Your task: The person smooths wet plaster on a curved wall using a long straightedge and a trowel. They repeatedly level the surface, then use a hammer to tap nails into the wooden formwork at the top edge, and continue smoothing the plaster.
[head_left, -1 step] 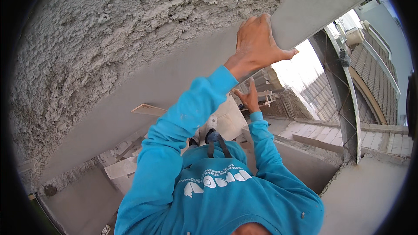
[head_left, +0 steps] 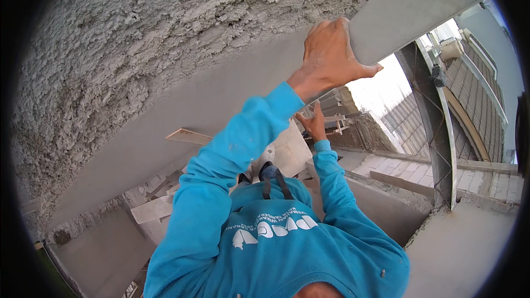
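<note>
A long, flat grey straightedge (head_left: 417, 8) runs from the upper right down toward my feet, beside the wall. My left hand (head_left: 331, 52) grips it high up, fingers over the wall-side edge and thumb stretched across the other side. Lower down, my right hand (head_left: 316, 125) is closed around the narrow-looking far part, thumb and forefinger on either side; its other fingers are partly hidden. The wall has rough, lumpy grey plaster (head_left: 127, 49) and, next to it, a smooth grey band (head_left: 182, 110). My left forearm covers part of that band.
My shoes (head_left: 268, 160) stand on a pale board (head_left: 291, 154). A thin wooden board (head_left: 189, 137) juts out near the smooth band. At right, a metal post (head_left: 433, 116) with wire stands by a concrete ledge (head_left: 458, 243). Tiled roofs (head_left: 477, 96) lie beyond and below.
The view has shifted very slightly. Both hands keep their hold on the straightedge, with no clear movement along it.
</note>
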The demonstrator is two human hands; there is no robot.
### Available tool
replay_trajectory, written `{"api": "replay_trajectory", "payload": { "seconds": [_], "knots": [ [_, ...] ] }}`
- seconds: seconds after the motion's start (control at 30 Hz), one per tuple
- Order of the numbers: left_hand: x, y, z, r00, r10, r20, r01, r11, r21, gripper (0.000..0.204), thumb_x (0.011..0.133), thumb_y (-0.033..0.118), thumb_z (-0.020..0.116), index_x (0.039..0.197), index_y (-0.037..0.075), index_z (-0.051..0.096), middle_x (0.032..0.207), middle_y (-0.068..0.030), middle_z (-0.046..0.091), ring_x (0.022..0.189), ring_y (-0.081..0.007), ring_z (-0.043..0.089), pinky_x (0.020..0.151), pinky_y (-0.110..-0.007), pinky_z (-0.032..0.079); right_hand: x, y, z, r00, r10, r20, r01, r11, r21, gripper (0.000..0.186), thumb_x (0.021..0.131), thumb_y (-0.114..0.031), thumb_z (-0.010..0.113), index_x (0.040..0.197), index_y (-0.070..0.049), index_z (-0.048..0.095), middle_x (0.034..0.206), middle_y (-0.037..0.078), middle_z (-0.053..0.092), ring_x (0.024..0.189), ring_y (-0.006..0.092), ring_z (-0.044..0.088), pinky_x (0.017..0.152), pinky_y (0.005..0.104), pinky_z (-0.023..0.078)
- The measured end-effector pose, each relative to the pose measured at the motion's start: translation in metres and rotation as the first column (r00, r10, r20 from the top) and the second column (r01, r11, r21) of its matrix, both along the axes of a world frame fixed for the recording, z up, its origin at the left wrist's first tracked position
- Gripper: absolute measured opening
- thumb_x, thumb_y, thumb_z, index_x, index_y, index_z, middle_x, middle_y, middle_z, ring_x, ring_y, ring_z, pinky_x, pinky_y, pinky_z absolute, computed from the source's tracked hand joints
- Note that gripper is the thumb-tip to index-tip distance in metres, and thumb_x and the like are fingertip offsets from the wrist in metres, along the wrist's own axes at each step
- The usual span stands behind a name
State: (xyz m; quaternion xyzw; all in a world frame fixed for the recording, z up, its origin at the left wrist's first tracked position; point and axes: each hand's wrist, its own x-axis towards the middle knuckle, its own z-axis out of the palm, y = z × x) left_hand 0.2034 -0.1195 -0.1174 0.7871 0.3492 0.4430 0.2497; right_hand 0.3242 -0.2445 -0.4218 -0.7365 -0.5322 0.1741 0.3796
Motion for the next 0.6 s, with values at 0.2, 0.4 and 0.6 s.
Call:
{"api": "replay_trajectory", "payload": {
  "seconds": [0.2, 0.4, 0.6],
  "knots": [
    [0.012, -0.012, 0.000, 0.999, -0.039, -0.026, 0.040, 0.999, 0.026, 0.090, 0.060, 0.061, 0.086, 0.106, -0.012, 0.061, 0.093, -0.0231, 0.063, 0.088, -0.0348, 0.063, 0.081, -0.045, 0.052, 0.018, 0.021, -0.072, 0.971, 0.224, -0.081, -0.226, 0.974, -0.012, 0.043, 0.082, -0.025, 0.082, 0.111, 0.003, 0.068, 0.106, 0.023, 0.073, 0.103, 0.0391, 0.069, 0.087, 0.0453, 0.052],
    [-0.014, 0.003, -0.001, 0.995, 0.032, -0.094, -0.012, 0.979, 0.204, 0.102, 0.058, 0.074, 0.084, 0.116, -0.007, 0.063, 0.103, -0.0170, 0.063, 0.105, -0.0313, 0.058, 0.096, -0.044, 0.045, 0.011, 0.032, -0.051, 0.984, 0.168, -0.065, -0.165, 0.985, 0.041, 0.030, 0.085, -0.021, 0.080, 0.099, 0.004, 0.071, 0.094, 0.022, 0.075, 0.089, 0.0360, 0.073, 0.079, 0.0432, 0.053],
    [-0.130, 0.058, -0.021, 0.898, 0.439, 0.028, -0.377, 0.736, 0.563, 0.071, 0.070, 0.066, 0.083, 0.105, 0.005, 0.070, 0.092, -0.0069, 0.064, 0.087, -0.0246, 0.062, 0.080, -0.041, 0.050, 0.030, 0.069, -0.024, 0.979, 0.076, -0.187, -0.104, 0.985, -0.141, 0.031, 0.086, -0.022, 0.081, 0.098, 0.006, 0.073, 0.092, 0.021, 0.076, 0.084, 0.0317, 0.072, 0.081, 0.0406, 0.053]
  ]
}}
